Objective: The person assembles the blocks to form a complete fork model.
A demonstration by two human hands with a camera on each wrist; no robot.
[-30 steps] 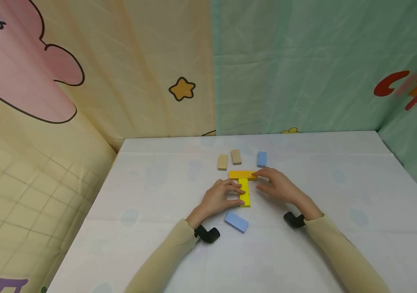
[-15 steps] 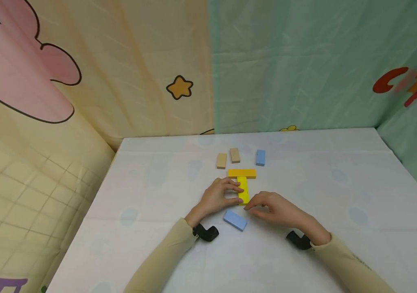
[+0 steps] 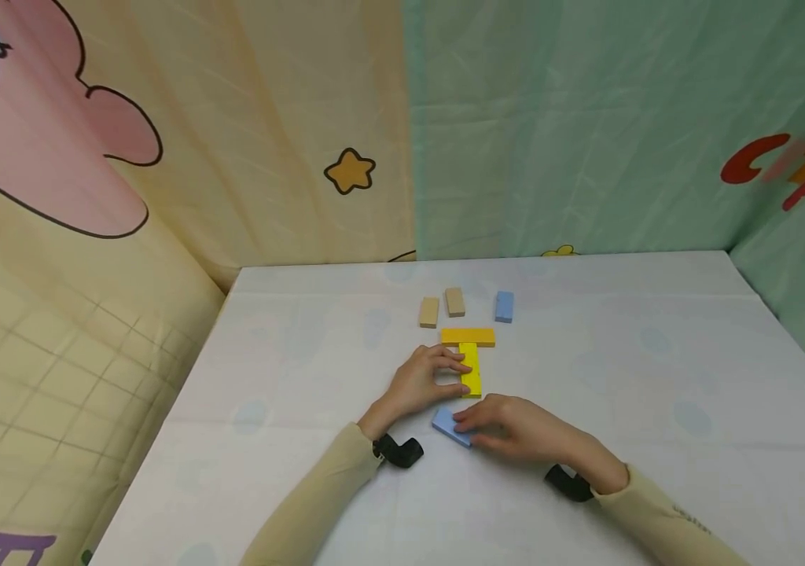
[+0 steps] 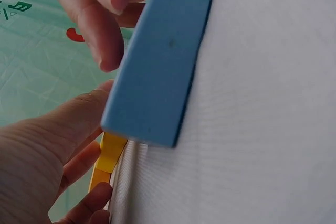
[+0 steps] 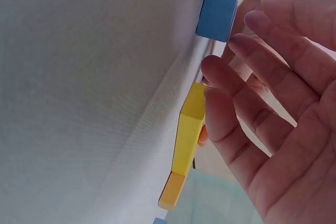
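On the white table a yellow block [image 3: 472, 369] meets an orange-yellow block [image 3: 468, 337] in a T shape. My left hand [image 3: 422, 381] holds the yellow block from its left side, thumb near the close end and bent fingertips farther up. Just below lies a blue block [image 3: 445, 424], seen large as a blue block [image 4: 163, 66] in the left wrist view. My right hand [image 3: 519, 428] is over the right end of this block, partly covering it. In the right wrist view the right hand [image 5: 278, 87] has spread, slightly bent fingers close beside the blue block [image 5: 218, 11].
Beyond the T lie two tan blocks, the left tan block [image 3: 428, 312] and the right tan block [image 3: 455, 302]. Another blue block [image 3: 505, 306] lies to their right. A printed curtain [image 3: 551, 141] stands behind the table [image 3: 657, 354].
My right hand has moved from the orange-yellow block toward me, down past the yellow block to the near blue block. The left hand and the blocks have kept their places.
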